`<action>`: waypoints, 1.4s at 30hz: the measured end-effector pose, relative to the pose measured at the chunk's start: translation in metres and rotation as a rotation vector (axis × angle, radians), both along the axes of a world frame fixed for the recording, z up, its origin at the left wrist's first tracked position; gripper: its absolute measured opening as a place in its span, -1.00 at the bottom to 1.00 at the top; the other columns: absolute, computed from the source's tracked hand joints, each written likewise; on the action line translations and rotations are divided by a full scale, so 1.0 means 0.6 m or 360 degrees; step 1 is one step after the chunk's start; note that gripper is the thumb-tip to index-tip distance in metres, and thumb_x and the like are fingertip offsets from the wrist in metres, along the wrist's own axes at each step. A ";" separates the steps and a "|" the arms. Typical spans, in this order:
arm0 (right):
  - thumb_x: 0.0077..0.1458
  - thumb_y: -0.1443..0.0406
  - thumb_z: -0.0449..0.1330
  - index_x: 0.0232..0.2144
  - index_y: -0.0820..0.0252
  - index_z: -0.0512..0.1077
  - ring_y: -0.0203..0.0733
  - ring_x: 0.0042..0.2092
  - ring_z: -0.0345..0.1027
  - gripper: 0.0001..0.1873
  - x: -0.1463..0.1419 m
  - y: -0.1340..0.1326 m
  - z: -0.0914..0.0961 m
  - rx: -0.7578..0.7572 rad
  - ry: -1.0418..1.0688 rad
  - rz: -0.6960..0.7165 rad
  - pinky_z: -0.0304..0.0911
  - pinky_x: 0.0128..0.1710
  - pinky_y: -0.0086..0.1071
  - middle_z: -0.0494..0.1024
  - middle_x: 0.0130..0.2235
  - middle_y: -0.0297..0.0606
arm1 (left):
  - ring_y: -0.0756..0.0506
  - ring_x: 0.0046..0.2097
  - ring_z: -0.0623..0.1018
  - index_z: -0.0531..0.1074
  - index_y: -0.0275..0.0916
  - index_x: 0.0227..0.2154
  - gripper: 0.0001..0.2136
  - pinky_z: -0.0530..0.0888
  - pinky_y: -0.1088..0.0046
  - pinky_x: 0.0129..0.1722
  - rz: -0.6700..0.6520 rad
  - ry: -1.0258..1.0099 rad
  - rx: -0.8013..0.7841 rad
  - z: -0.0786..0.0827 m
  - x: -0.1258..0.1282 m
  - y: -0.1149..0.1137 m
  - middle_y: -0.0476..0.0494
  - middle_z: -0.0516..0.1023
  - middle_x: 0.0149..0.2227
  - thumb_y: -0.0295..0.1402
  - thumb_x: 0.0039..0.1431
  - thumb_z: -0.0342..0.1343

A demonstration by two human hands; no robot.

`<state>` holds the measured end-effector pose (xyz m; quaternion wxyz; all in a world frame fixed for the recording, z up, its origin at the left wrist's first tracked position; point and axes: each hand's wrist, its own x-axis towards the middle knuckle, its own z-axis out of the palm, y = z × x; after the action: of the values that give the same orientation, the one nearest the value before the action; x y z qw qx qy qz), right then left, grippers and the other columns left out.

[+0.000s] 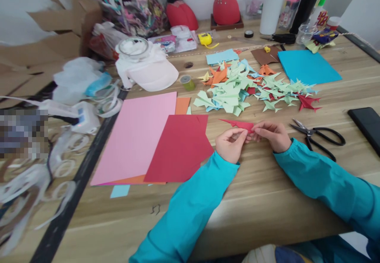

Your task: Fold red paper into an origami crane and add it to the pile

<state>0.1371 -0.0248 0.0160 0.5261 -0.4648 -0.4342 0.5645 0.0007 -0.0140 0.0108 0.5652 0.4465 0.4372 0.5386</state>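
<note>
A small folded piece of red paper point(242, 124) is held between my two hands, just above the wooden table. My left hand point(230, 142) pinches its near side between thumb and fingers. At its right end, my right hand point(274, 135) grips it with thumb and forefinger. One pointed end of the paper sticks out to the left. Behind my hands lies a pile of folded paper shapes point(230, 90), mostly pale green, with some orange, blue and red. Black-handled scissors point(319, 134) rest partly open to the right of my right hand.
Red sheets point(178, 150) overlap a pink sheet point(142, 124) on the left. A blue sheet point(308, 65) lies behind the pile, and a black phone point(366, 126) at the right. Bottles point(271, 7), a tape measure point(205, 39) and a cardboard box point(71, 25) stand farther back.
</note>
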 end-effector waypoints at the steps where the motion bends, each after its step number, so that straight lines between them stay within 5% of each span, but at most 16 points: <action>1: -0.23 0.17 0.31 -0.50 0.24 0.47 -0.34 -0.53 0.33 -0.74 0.000 0.000 0.000 0.0000 0.0007 0.0003 0.24 -0.54 -0.46 0.52 -0.54 -0.29 | 0.00 -0.57 0.51 0.45 -0.34 -0.54 -0.86 0.49 0.52 -0.54 0.0000 -0.0009 -0.0005 0.000 0.000 0.000 -0.08 0.52 -0.61 -0.37 -0.18 0.23; 42: -0.22 0.19 0.31 -0.49 0.22 0.35 -0.35 -0.55 0.32 -0.72 -0.009 -0.002 -0.007 0.0156 -0.0141 -0.0071 0.27 -0.54 -0.45 0.45 -0.57 -0.35 | 0.04 -0.59 0.47 0.41 -0.34 -0.57 -0.90 0.44 0.56 -0.57 -0.0008 0.0006 -0.0047 0.002 0.003 0.001 -0.05 0.48 -0.65 -0.44 -0.20 0.21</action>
<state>0.1318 -0.0259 0.0119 0.5410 -0.4726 -0.4735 0.5096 0.0025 -0.0136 0.0122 0.5723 0.4401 0.4450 0.5298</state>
